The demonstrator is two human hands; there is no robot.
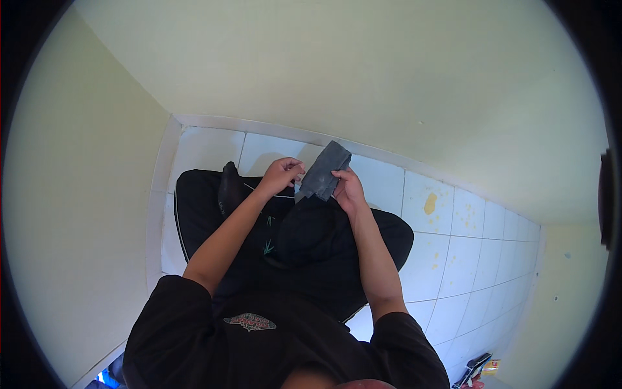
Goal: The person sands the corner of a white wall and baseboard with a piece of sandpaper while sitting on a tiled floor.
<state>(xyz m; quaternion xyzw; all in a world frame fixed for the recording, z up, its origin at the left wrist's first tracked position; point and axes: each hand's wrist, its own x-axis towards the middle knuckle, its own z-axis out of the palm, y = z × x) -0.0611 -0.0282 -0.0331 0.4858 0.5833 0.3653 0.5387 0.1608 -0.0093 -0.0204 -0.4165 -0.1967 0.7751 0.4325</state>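
1. My right hand (350, 188) pinches a dark grey folded piece (326, 170) by its edge, thumb on the face.
2. That piece extends up and left from this grip.
3. My left hand (281, 176), fingers curled, is just left of it; I cannot tell whether it holds anything.
4. Below both grips: my black-clad legs (315, 235).

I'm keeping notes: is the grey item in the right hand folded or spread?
Folded, it seems: the grey item makes a compact block with layered edges in the right hand.

Grey bundle (324, 170) in right hand (350, 190)
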